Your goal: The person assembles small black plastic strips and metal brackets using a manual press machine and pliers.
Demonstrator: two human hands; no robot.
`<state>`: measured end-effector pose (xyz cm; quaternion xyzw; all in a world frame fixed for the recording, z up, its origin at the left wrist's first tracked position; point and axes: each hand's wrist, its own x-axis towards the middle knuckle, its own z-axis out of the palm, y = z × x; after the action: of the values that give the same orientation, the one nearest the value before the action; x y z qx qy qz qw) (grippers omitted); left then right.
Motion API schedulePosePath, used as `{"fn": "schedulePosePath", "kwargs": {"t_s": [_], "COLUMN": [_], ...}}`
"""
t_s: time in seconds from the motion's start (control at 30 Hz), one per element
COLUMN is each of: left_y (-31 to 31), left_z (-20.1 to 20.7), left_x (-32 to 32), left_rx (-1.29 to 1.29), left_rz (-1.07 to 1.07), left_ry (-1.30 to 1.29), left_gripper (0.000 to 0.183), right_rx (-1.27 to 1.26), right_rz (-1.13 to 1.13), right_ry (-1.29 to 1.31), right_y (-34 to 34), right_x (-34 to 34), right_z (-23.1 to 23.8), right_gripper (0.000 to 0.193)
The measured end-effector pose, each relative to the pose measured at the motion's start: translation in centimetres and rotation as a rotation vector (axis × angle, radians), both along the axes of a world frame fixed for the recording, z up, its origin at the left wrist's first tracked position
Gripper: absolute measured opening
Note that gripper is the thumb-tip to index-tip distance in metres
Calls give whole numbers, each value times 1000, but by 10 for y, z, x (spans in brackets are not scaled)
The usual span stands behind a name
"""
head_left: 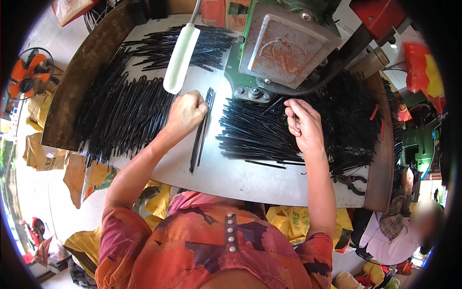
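Observation:
My left hand [186, 113] is closed in a fist over the pale metal tabletop [192, 182]. Its knuckles are right beside a few thin black rods [196, 147] lying lengthwise; whatever the fist holds is hidden. Curled in a pinch, my right hand [304, 124] hovers over the right-hand heap of black rods [257, 132], just below the head of a green machine [232, 67]. Something small may be between its fingers, but I cannot make it out. Another dense pile of black rods [130, 108] lies left of my left hand.
A white lamp [182, 60] hangs above my left hand. More black rods [185, 45] lie at the back. The machine's rusty metal cover [288, 50] juts over the table. Pliers [353, 184] rest near the right front edge. Brown raised walls [72, 91] border the table. Another person [392, 236] sits at right.

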<state>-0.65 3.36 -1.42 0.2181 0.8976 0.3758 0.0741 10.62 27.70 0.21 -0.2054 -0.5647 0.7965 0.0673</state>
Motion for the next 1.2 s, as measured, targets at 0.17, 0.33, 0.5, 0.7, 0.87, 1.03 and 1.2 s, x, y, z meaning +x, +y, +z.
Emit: {"fn": "schedulePosePath", "kwargs": {"t_s": [0.17,0.33,0.5,0.7,0.87,1.03,1.2], "left_y": [3,12,36,50,49,49,53], "left_z": [-6,-4,9,8,2,3,7], "left_x": [2,2,14,13,10,10,13], "left_rx": [225,294,278,287,297,283,264], "left_rz": [-93,-117,-212,-277,-276,-272,-255], "left_ry": [-126,-142,9,248,396,389,339], "left_gripper": [7,7,14,17,16,16,16], "right_rx": [28,32,-82,-239,-225,-222,-229], "right_rz": [-47,-125,-225,-286,-275,-273,-271], "right_ry": [33,143,210,215,247,252,259], "right_y": [-13,-37,-42,-42,-45,-47,-47], "right_x": [6,12,-1,-24,-29,-31,-32], "right_z": [7,14,1,-8,-11,-12,-16], "right_gripper": [13,11,6,8,8,9,10]}}
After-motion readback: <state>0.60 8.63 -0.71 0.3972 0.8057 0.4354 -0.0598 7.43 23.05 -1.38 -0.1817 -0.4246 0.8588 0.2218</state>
